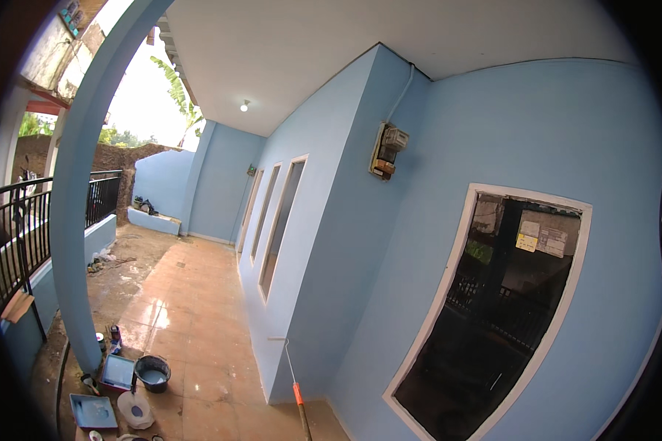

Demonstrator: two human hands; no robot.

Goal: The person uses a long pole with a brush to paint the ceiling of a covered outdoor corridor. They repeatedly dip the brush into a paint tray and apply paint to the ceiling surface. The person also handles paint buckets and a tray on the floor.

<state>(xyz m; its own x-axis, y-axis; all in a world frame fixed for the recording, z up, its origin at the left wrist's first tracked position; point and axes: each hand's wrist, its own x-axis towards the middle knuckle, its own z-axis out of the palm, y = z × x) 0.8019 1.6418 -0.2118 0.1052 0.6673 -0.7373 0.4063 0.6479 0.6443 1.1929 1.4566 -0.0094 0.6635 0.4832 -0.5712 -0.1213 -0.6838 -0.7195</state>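
Neither of my hands shows in the head view. A paint roller (297,393) with an orange grip on a long pole rises from the lower edge, tilted slightly left. Its pale roller head (276,338) is close to the bottom of the light blue wall corner (301,323); I cannot tell whether it touches. Whatever holds the pole's lower end is out of sight. To the left on the floor stand a black bucket (153,373) with bluish paint, a paint tray (118,372), a second blue-coated tray (93,411) and a white round container (135,410).
A white-framed dark window (493,309) is set in the right wall, with an electric meter (388,151) on the wall left of it. A blue pillar (73,220) and black railing (103,198) line the left. Tiled floor (206,353) runs back to a far blue wall.
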